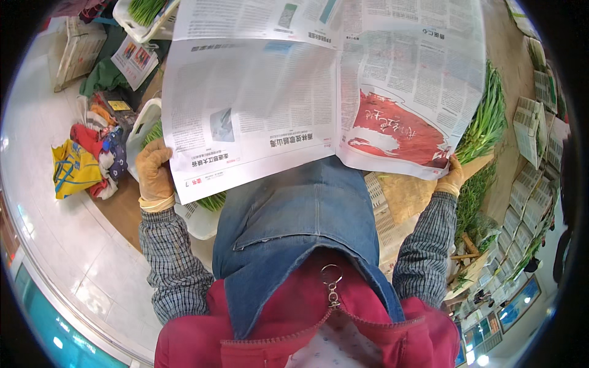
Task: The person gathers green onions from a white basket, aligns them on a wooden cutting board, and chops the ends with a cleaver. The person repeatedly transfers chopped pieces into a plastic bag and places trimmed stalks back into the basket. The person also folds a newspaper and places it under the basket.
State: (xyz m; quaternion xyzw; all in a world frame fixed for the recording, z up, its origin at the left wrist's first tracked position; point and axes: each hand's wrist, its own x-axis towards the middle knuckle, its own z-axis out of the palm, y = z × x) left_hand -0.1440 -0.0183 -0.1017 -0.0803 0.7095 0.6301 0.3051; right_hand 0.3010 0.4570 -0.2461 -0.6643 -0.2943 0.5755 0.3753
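Observation:
A large sheet of newspaper (257,92) is spread open in front of me, held up by its two near corners. My left hand (154,172), in a tan glove, pinches the left corner. The right corner, beside a red printed patch, is gripped by my right hand (452,175), gloved in the same tan. Below the sheet's left side, a white basket (199,226) with green stalks partly shows. Long green leafy vegetables (488,119) stick out past the right edge of the paper. Much of what lies behind the newspaper is hidden.
At the upper left stands another white basket (127,21) of greens. A yellow bag (75,168) lies by a heap of coloured cloth (110,147) at left. Brown cardboard (405,193) lies near my right forearm. White crates (529,132) line the far right.

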